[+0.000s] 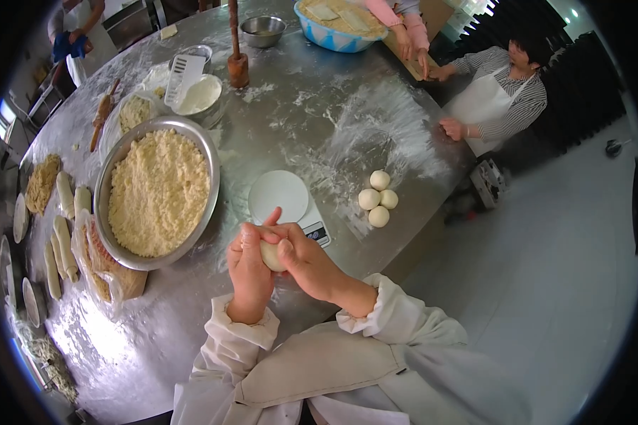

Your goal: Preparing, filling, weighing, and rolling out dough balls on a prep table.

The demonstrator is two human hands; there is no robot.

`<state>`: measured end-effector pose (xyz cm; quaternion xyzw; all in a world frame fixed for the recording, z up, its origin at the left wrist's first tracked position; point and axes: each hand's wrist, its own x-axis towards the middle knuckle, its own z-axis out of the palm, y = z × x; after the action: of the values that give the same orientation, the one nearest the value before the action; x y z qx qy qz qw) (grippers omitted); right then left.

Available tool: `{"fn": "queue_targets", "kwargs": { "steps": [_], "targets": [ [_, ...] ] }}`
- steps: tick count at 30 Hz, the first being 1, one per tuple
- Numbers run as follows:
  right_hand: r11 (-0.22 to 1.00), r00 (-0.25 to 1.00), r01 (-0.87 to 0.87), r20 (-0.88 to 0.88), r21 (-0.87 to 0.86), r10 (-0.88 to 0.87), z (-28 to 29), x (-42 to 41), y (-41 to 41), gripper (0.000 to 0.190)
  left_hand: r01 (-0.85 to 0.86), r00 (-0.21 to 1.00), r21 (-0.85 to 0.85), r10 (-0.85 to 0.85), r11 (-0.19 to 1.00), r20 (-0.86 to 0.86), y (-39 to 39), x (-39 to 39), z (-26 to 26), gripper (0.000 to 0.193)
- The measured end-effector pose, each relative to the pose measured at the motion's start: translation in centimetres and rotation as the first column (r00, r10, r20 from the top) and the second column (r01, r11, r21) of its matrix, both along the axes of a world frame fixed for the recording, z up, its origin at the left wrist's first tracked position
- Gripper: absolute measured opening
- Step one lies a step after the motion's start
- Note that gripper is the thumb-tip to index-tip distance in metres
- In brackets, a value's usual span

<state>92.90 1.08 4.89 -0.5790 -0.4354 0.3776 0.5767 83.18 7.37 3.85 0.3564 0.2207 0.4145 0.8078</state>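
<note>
Between my two hands is a pale dough ball (271,257), partly hidden by the fingers. My left hand (250,265) cups it from the left, and my right hand (308,261) closes over it from the right with the thumb on its surface. Just beyond the hands lies a white digital kitchen scale (315,220) with a round plate (278,195); nothing rests on that plate. Several smooth dough balls (378,198) sit grouped to the right of the scale. Left of my hands stands a large steel bowl (214,175) holding crumbly yellow filling (159,191).
Dough rolls (64,247) and a plastic bag of brown crumbly food (103,265) lie at left. Farther off are a white scraper (185,79), a flour bowl (199,95), a wooden pestle (237,64) and a blue-white basin (332,40). A person in an apron (489,101) is at the right edge.
</note>
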Motion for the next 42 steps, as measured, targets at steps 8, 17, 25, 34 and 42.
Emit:
{"fn": "queue_targets", "kwargs": {
  "steps": [8, 17, 25, 34, 42],
  "targets": [
    [0.908, 0.894, -0.368, -0.346, -0.202, 0.285, 2.6, 13.3, -3.5, 0.054, -0.211, 0.976, 0.373, 0.216, 0.904, 0.028, -4.4, 12.2, 2.9, 0.085],
    [0.988, 0.988, -0.152, -0.004, 0.022, 0.152, 2.6, 31.0, -11.1, 0.056, -0.066, 0.985, 0.193, 0.095, 0.979, -0.144, -10.4, 30.1, 3.9, 0.074],
    [0.948, 0.884, -0.317, -0.374, -0.034, 0.282, 2.7, 39.7, -12.3, 0.058, 0.101, 0.970, 0.358, -0.012, 0.928, -0.244, -11.6, 37.0, 3.8, 0.038],
    [0.981, 0.922, -0.177, -0.362, -0.074, 0.139, 2.6, 42.6, -11.6, 0.068, 0.227, 0.967, 0.175, -0.243, 0.958, 0.074, -8.6, 40.8, 4.3, 0.079],
    [0.999, 0.999, 0.007, 0.045, 0.050, -0.010, 0.7, 38.4, -8.1, 0.059, 0.135, 0.987, 0.167, -0.118, 0.977, -0.108, -6.7, 38.3, 2.0, 0.040]
  ]
}}
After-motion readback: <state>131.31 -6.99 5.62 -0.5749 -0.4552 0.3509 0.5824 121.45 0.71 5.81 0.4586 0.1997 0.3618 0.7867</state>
